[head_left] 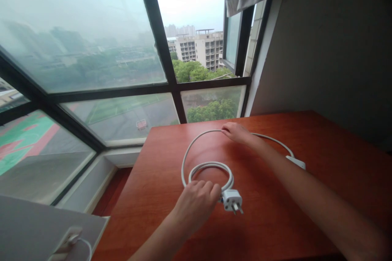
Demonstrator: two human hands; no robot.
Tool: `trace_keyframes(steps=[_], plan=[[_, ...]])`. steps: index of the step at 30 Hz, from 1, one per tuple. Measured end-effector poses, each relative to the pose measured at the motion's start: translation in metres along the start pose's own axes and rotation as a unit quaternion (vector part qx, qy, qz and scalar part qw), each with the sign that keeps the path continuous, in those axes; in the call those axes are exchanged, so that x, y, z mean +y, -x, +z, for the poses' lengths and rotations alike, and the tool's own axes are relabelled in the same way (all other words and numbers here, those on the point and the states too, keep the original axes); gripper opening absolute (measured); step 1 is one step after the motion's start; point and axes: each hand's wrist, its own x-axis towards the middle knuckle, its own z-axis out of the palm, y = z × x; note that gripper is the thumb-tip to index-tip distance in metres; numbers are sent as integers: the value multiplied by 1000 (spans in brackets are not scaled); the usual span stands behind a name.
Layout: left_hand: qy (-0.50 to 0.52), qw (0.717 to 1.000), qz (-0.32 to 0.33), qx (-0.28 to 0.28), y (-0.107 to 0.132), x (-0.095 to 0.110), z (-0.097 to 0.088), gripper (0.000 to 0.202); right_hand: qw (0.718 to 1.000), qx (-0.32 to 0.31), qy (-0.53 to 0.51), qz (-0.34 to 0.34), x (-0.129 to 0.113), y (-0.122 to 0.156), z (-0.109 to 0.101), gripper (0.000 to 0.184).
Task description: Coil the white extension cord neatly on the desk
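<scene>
Head view shows the white cord (186,159) looped mid-counter (321,138), the left hand (196,202) closed on its small coil beside the plug (232,200) and the right hand (237,132) gripping the wide loop toward the far edge, so coiling seems in hand, and another turn calls for that slack brought inward.

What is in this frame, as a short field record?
surface: red-brown wooden table beside a large window
item: white cable, partly coiled, with a three-pin plug at the near end and a white connector block at the right
left hand: closed over the coil beside the plug
right hand: on the cable's far loop; grip unclear
</scene>
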Motion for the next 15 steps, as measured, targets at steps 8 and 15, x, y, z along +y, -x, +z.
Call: trace_keyframes(steps=[8,15], plan=[[-19,991,-39,-127,-11,-12,20,4,998,-47,45,0,1,9,9,25],[157,983,1,-95,-2,-32,-9,51,995,-75,69,22,11,15,12,26]])
